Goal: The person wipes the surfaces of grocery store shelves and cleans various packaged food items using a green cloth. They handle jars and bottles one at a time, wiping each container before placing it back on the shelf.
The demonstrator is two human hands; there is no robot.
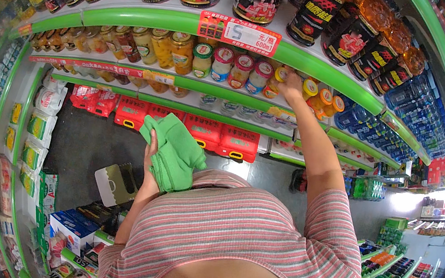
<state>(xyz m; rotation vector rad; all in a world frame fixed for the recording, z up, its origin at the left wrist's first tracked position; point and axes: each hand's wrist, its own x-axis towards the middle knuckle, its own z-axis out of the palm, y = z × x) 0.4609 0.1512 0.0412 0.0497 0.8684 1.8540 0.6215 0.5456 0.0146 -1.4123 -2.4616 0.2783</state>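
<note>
My left hand [151,163] holds a folded green cloth [176,150] in front of my striped shirt. On the middle shelf, my right hand [291,84] reaches in and grips a glass jar with a yellow lid [272,87] near its top; some fingertips are hidden. To its left stand a jar with a white and pink lid [259,78] and a jar with a red lid [241,72]. Another yellow-lidded jar [310,87] is just right of the hand, beside jars with orange lids [324,97].
Dark drink bottles [261,0] fill the shelf above, behind a green shelf edge [137,18] with a price sign [238,33]. Red packs [202,134] sit below the shelves. An open carton [115,184] stands on the floor to the left. Blue-tinted bottles [360,119] line the right.
</note>
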